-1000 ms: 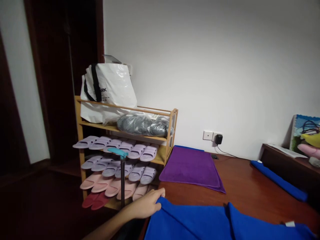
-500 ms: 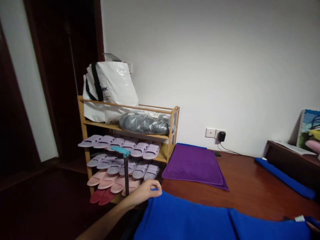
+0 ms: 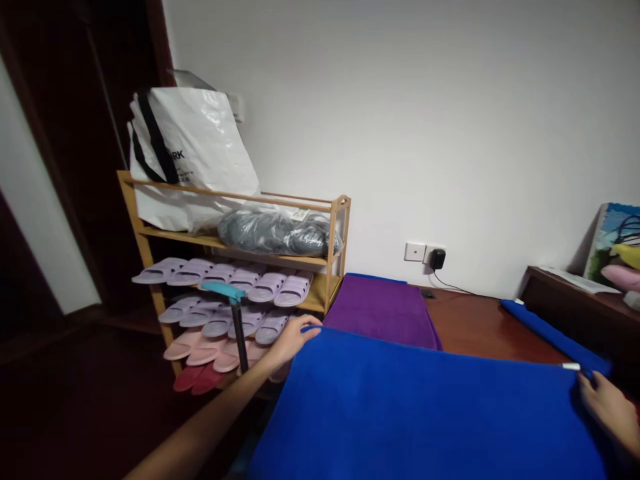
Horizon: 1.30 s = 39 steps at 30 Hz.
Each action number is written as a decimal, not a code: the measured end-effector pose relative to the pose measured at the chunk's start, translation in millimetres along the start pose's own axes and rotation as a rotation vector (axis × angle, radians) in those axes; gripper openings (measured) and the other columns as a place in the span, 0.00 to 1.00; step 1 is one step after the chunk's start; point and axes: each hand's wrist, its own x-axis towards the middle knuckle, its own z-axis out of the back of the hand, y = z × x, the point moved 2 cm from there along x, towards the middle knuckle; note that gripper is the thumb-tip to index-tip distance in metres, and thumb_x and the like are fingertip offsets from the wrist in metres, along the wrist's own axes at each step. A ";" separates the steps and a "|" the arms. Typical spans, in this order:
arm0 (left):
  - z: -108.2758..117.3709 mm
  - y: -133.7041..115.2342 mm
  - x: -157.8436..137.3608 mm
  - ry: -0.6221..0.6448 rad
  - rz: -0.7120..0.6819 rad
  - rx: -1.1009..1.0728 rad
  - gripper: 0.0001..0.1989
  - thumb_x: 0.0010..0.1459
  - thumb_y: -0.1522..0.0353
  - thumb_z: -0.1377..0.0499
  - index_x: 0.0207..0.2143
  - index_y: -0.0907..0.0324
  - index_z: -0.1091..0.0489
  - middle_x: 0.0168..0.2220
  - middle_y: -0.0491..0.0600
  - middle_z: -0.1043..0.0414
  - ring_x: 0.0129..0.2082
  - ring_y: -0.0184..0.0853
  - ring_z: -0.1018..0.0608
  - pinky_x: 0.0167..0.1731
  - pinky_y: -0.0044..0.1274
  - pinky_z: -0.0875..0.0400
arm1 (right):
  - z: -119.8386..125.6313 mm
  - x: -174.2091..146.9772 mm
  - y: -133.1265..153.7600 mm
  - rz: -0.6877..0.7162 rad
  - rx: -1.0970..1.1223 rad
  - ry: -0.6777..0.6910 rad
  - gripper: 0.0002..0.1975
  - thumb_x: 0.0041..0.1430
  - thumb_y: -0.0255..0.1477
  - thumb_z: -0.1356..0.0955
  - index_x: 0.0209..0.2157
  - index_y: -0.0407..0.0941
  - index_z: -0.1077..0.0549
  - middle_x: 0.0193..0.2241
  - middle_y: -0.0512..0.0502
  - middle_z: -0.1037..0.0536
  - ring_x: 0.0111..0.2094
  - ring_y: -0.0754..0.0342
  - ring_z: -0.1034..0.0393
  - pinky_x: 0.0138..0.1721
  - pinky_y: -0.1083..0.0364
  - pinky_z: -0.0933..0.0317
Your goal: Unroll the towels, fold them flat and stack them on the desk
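Note:
A wide blue cloth (image 3: 430, 407) stretches between my two hands over the near part of the wooden table (image 3: 475, 327). My left hand (image 3: 295, 337) pinches its far left corner. At the far right corner, beside a small white tag, my right hand (image 3: 607, 403) is closed on the cloth. The cloth's lower part runs out of the picture. Behind it a purple cloth (image 3: 383, 310) lies flat on the table, with a blue edge showing at its back. A folded blue cloth (image 3: 550, 333) lies on the right side of the table.
A wooden shoe rack (image 3: 330, 247) with several slippers, a white bag (image 3: 195, 140) and a plastic-wrapped grey bundle (image 3: 280, 231) stands at left. In front of it rises a turquoise handle (image 3: 225, 291). A black plug (image 3: 437, 259) sits in the wall socket, its cable trailing right.
Both hands have risen with the blue cloth, which is now spread taut and covers more of the table. My right hand has come further into view. The camera view has shifted slightly.

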 end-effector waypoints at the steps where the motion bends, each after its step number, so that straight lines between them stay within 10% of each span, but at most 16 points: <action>1: -2.6 5.0 4.8 -0.025 0.002 -0.006 0.10 0.46 0.63 0.40 0.29 0.60 0.27 0.33 0.50 0.24 0.38 0.42 0.24 0.42 0.30 0.33 | -6.0 5.2 3.1 -0.029 0.007 0.021 0.31 0.59 0.45 0.52 0.40 0.41 0.29 0.28 0.32 0.24 0.26 0.44 0.27 0.27 0.49 0.37; 22: -20.4 19.6 61.0 -0.160 0.019 0.239 0.11 0.55 0.63 0.46 0.32 0.60 0.26 0.33 0.52 0.24 0.37 0.43 0.24 0.40 0.31 0.32 | -42.2 42.2 40.2 -0.066 0.004 0.004 0.36 0.55 0.52 0.53 0.43 0.41 0.31 0.34 0.23 0.27 0.35 0.33 0.29 0.32 0.40 0.39; 25: -32.1 8.2 45.9 -0.186 -0.050 0.355 0.13 0.57 0.66 0.47 0.42 0.59 0.27 0.43 0.54 0.26 0.48 0.46 0.29 0.51 0.36 0.41 | -50.7 31.9 53.8 0.041 -0.060 -0.055 0.39 0.55 0.51 0.54 0.49 0.37 0.33 0.47 0.21 0.32 0.50 0.28 0.38 0.47 0.34 0.47; 29: -54.0 6.2 8.6 0.026 -0.166 0.642 0.23 0.63 0.61 0.51 0.60 0.55 0.41 0.61 0.53 0.42 0.60 0.44 0.40 0.57 0.37 0.47 | -73.1 25.6 62.7 0.334 -0.043 0.133 0.34 0.56 0.51 0.50 0.55 0.49 0.36 0.57 0.43 0.36 0.59 0.44 0.45 0.55 0.42 0.49; 33: -63.4 22.9 -11.5 0.244 -0.082 0.824 0.28 0.64 0.55 0.53 0.64 0.55 0.49 0.65 0.53 0.53 0.64 0.43 0.48 0.58 0.37 0.47 | -87.9 26.5 50.9 0.299 -0.058 0.244 0.33 0.56 0.51 0.50 0.59 0.54 0.41 0.60 0.47 0.40 0.61 0.47 0.48 0.54 0.38 0.47; 39: -52.8 -2.9 -40.1 0.177 -0.207 0.869 0.27 0.66 0.59 0.54 0.65 0.53 0.53 0.65 0.50 0.55 0.64 0.43 0.48 0.59 0.40 0.50 | -77.2 16.7 39.0 0.283 -0.112 0.156 0.39 0.55 0.51 0.52 0.62 0.44 0.46 0.63 0.41 0.48 0.63 0.44 0.55 0.59 0.38 0.55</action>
